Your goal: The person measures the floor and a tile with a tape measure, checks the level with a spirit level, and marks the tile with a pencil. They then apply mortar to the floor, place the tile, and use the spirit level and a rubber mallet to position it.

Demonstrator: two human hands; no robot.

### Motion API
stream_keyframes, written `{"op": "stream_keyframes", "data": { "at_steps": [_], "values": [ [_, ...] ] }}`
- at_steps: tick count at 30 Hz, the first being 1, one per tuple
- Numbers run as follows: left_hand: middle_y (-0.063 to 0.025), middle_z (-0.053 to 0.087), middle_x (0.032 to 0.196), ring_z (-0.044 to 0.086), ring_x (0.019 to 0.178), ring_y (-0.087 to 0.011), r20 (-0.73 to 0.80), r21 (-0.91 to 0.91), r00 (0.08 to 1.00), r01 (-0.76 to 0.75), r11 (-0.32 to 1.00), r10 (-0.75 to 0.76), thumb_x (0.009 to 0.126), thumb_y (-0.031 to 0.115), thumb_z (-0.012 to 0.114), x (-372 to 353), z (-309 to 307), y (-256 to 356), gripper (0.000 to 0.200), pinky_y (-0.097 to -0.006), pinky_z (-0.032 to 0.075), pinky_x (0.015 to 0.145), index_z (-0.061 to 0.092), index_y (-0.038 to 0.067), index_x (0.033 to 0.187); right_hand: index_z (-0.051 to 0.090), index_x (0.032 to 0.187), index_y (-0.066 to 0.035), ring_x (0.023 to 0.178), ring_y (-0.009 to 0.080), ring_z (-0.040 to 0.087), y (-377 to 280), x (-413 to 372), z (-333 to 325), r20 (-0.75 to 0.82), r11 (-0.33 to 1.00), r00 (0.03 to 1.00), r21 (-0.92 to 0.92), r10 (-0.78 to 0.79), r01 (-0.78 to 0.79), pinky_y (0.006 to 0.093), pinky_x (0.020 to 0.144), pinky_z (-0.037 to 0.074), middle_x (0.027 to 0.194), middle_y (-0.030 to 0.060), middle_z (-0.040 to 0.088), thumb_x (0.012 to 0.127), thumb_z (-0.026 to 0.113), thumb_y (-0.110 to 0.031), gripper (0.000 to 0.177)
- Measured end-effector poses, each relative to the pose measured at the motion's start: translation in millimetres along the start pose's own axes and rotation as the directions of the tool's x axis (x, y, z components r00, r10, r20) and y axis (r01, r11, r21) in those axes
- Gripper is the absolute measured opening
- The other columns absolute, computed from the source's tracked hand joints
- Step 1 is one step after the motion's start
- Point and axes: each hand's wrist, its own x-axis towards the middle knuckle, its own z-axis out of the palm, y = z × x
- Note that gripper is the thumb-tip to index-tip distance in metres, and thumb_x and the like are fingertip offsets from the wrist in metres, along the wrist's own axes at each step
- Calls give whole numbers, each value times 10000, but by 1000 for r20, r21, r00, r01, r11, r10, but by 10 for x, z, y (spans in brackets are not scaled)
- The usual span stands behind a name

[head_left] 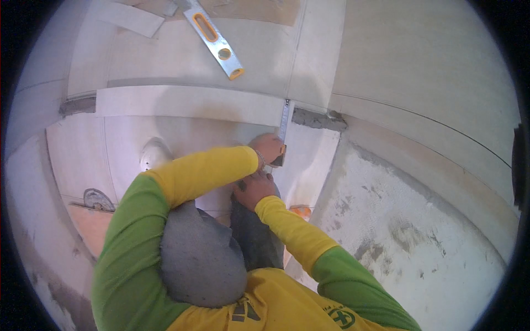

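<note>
A tape measure [280, 156] is in my left hand [269, 150], whose fingers are closed round its case. Its pulled-out blade [285, 118] runs away from me, over the right end of a narrow tile strip [190, 103]. Just below the left wrist is my right hand [254, 189], fingers curled, close over my grey-clad knee [255, 237]. Whatever those fingers may hold is hidden.
Beyond the strip a spirit level [215, 41] lies slantwise on the tiles. Left are a round white object [154, 154] and a grinder-like disc [98, 199]. Mortar [317, 118] fills a gap right of the strip. A rough, stained slab [408, 226] lies at right.
</note>
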Motion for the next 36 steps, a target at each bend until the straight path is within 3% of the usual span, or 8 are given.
{"op": "stream_keyframes", "data": {
  "at_steps": [5,9,12,23,27,29,32,36],
  "values": [
    [-123,655,909,632,817,-340,-182,-6,971,-156,988,153,823,324,570,-90,-226,113,248,-444,508,701,679,115,901,649,1118,-98,1122,357,564,13,15,81,-136,998,989,-38,-59,54,472,989,403,1159,177,633,844,574,-461,461],
    [-183,615,922,595,908,-363,-196,-470,966,-242,849,167,943,396,468,-148,-61,-170,363,-444,473,782,603,66,1009,617,1193,-64,1117,399,567,-38,139,70,-91,998,996,58,-18,24,468,979,433,1199,198,617,874,515,-526,571],
    [-206,610,955,582,944,-360,81,-499,996,80,863,-45,969,471,418,-565,-824,-14,457,-438,453,816,570,49,1052,681,1072,-73,1061,358,598,-79,283,57,-65,986,992,136,110,-100,431,943,455,1112,166,654,831,582,-497,498],
    [-127,637,971,601,899,-256,41,-604,976,193,773,-212,983,428,442,-1628,-1737,-553,425,-370,466,823,619,44,1020,657,1133,-64,1100,361,575,-120,301,196,-166,998,985,-25,50,-55,451,975,436,1145,192,631,861,545,-520,542],
    [-76,637,958,590,901,-190,-314,-447,945,-236,863,95,998,360,453,-1757,-1432,-915,378,-319,470,857,631,30,1048,653,1150,-56,1132,359,564,39,367,309,-163,996,983,-27,82,-88,443,992,431,1188,194,620,863,536,-532,567],
    [-75,630,972,589,928,-174,4,-811,986,100,576,-165,1001,325,454,-1855,-1535,-803,351,-316,469,872,628,25,1052,646,1169,-50,1144,358,562,-84,259,171,-135,992,983,30,125,-122,435,999,429,1214,194,612,870,514,-551,598],
    [-50,627,871,597,870,-145,-302,-383,944,-247,890,132,987,326,482,-2033,-1614,-861,324,-300,481,829,620,32,999,660,1141,-53,1129,358,573,-53,254,193,-214,994,971,50,106,-97,420,989,440,1190,199,623,861,553,-510,547],
    [-45,604,866,569,799,-142,-31,-798,951,161,581,-307,992,380,458,-2336,-1692,-531,385,-290,466,754,621,35,937,665,1112,-49,1115,355,577,175,195,227,-360,906,909,421,211,-43,410,988,443,1184,203,623,849,602,-419,458]
  ]
}}
